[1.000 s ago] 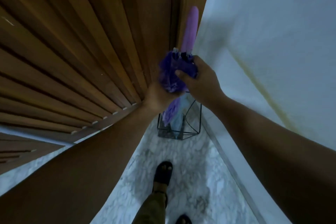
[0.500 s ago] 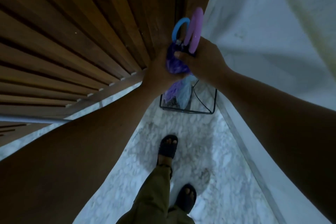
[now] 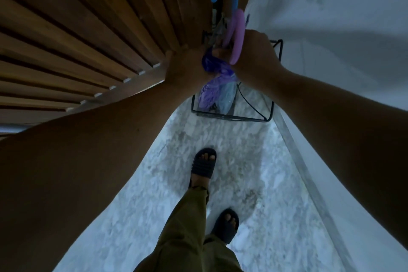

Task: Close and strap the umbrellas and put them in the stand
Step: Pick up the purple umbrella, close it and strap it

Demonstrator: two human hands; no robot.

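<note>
Now that the purple umbrella (image 3: 217, 68) has sunk lower into the stand (image 3: 231, 117), both hands (image 3: 254, 55) still grip it, nearly done.

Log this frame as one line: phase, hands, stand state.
phase: lowering purple umbrella into wire stand | left hand: grips canopy | right hand: grips at handle | blue umbrella: in stand

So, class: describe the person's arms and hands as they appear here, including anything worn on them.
Both forearms are bare right up to the picture's edge: no sleeves, gloves, watch or bands show. The left hand and right hand also carry no visible rings, though the dim light hides fine detail. Each arm runs in from a lower corner, broad near the camera and narrowing toward the wrist.
</note>
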